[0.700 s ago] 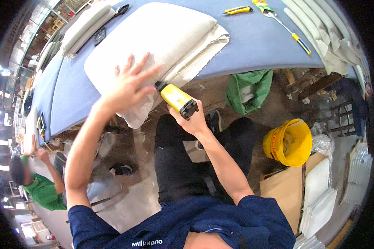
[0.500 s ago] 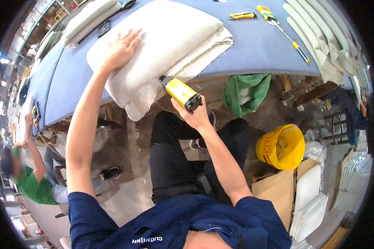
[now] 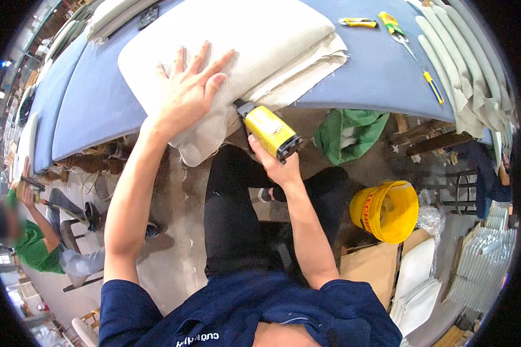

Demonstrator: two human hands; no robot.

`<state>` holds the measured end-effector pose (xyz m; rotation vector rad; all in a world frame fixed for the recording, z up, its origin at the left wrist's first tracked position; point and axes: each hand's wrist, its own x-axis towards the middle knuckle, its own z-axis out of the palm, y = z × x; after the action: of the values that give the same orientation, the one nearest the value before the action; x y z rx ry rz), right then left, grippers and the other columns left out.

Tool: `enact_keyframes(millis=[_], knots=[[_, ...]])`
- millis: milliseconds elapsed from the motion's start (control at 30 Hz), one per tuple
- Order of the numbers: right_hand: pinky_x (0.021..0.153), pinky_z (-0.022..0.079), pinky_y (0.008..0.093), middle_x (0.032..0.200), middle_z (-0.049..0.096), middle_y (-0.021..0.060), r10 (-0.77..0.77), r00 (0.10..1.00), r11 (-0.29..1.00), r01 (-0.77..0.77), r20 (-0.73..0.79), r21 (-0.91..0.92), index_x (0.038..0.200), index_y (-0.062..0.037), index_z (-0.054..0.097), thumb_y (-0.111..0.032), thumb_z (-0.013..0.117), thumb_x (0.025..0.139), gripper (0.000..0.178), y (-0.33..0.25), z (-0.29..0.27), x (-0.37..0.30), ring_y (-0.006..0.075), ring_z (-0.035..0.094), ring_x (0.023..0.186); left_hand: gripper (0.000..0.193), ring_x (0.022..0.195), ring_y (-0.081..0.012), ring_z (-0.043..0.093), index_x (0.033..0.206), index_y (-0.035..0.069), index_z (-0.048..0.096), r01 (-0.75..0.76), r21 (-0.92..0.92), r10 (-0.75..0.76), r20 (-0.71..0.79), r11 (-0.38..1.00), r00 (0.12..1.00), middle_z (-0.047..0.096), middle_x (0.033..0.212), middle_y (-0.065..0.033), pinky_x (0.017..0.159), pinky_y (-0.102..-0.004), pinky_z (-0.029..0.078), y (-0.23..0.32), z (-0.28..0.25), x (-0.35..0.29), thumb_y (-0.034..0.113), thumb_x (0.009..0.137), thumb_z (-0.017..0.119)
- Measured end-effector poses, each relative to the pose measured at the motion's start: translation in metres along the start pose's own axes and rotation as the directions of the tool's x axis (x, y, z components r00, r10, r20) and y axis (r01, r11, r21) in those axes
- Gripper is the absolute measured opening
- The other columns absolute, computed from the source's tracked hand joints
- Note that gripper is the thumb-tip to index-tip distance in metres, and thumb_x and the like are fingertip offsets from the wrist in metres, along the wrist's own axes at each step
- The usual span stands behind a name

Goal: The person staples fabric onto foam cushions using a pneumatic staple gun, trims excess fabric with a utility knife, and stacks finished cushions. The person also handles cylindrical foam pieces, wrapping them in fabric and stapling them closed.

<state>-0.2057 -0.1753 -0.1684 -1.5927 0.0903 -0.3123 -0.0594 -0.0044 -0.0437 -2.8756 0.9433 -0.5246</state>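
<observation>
Head view

- Left hand (image 3: pixel 188 95): upper centre-left of the frame, fingers spread, palm pressed flat on the near edge of the cushion; it grasps nothing.
- Right hand (image 3: pixel 275 165): centre of the frame, just below the bench edge, fingers wrapped round the grip of the yellow staple gun.
- Yellow staple gun (image 3: pixel 270 132): centre, tilted, its dark nose pointing up and left, touching the underside of the cushion's loose fabric.
- Cushion (image 3: pixel 243 40): large, off-white, fabric-covered, upper centre, lying on the bench with its near corner overhanging the edge; folded fabric layers show at its right side.
- Bench (image 3: pixel 376 75): blue-covered, curving across the top of the frame.
- Yellow utility knife (image 3: pixel 358 22): top centre-right, on the bench, apart from the cushion.
- Scissors (image 3: pixel 395 30): yellow and green handles, top right, just beside the knife.
- Pale fabric strips (image 3: pixel 469 69): stacked along the upper right of the bench.
- Green cloth (image 3: pixel 356 134): under the bench, right of the staple gun.
- Yellow bucket (image 3: pixel 388 211): on the floor, centre right.
- Cardboard (image 3: pixel 370 269): lower right, below the bucket.
- Another person (image 3: pixel 37 243): green top, left edge, seated at another bench.
</observation>
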Motion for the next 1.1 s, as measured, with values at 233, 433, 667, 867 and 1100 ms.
enact_keyframes(millis=[233, 433, 667, 867, 1100], knots=[[0.079, 0.057, 0.0288, 0.104, 0.075, 0.0045, 0.017, 1.000, 0.997, -0.016, -0.019, 0.078, 0.117, 0.0002, 0.073, -0.012, 0.078, 0.098, 0.023, -0.007, 0.001, -0.001, 0.0117, 0.070, 0.090, 0.062, 0.151, -0.0509, 0.032, 0.161, 0.049, 0.038, -0.104, 0.118, 0.118, -0.112, 0.988, 0.987, 0.028, 0.173, -0.0111, 0.112, -0.0787, 0.032, 0.022, 0.000, -0.027, 0.040, 0.104, 0.059], [0.081, 0.059, 0.0313, 0.096, 0.081, 0.0127, -0.028, 0.995, 0.976, 0.048, -0.095, 0.214, 0.102, 0.0049, 0.077, -0.008, 0.079, 0.091, 0.017, -0.007, 0.011, -0.001, 0.0162, 0.078, 0.088, 0.071, 0.151, -0.0506, 0.032, 0.162, 0.049, 0.037, -0.095, 0.153, 0.104, -0.052, 0.984, 0.993, 0.026, 0.173, -0.0132, 0.110, -0.0782, 0.035, 0.031, -0.004, -0.032, 0.035, 0.099, 0.068], [0.082, 0.059, 0.0309, 0.098, 0.081, 0.0133, -0.173, 0.984, 0.973, 0.178, -0.046, 0.144, 0.103, 0.0046, 0.076, -0.007, 0.079, 0.089, 0.018, 0.000, 0.012, -0.001, 0.0178, 0.078, 0.089, 0.082, 0.152, -0.0509, 0.032, 0.164, 0.048, 0.033, -0.110, 0.165, 0.113, -0.012, 0.980, 0.993, 0.024, 0.174, -0.0138, 0.110, -0.0785, 0.035, 0.031, -0.005, -0.031, 0.027, 0.095, 0.072], [0.082, 0.059, 0.0323, 0.099, 0.079, 0.0150, -0.214, 0.977, 0.974, 0.212, 0.016, 0.084, 0.110, 0.0043, 0.074, -0.009, 0.082, 0.086, 0.029, -0.002, 0.015, -0.002, 0.0221, 0.078, 0.089, 0.093, 0.154, -0.0513, 0.028, 0.166, 0.045, 0.030, -0.125, 0.141, 0.120, 0.039, 0.982, 0.992, 0.021, 0.175, -0.0150, 0.112, -0.0789, 0.033, 0.032, -0.011, -0.031, 0.016, 0.089, 0.074], [0.080, 0.058, 0.0321, 0.096, 0.079, 0.0180, -0.305, 0.952, 0.952, 0.305, -0.021, 0.008, 0.110, 0.0043, 0.073, -0.010, 0.085, 0.081, 0.034, 0.002, 0.019, 0.003, 0.0249, 0.079, 0.089, 0.077, 0.161, -0.0399, 0.022, 0.166, 0.028, 0.038, -0.286, -0.379, 0.372, 0.177, 0.880, 0.911, 0.027, 0.174, -0.0154, 0.124, -0.0721, 0.010, -0.006, -0.046, -0.016, 0.018, 0.095, 0.066]])
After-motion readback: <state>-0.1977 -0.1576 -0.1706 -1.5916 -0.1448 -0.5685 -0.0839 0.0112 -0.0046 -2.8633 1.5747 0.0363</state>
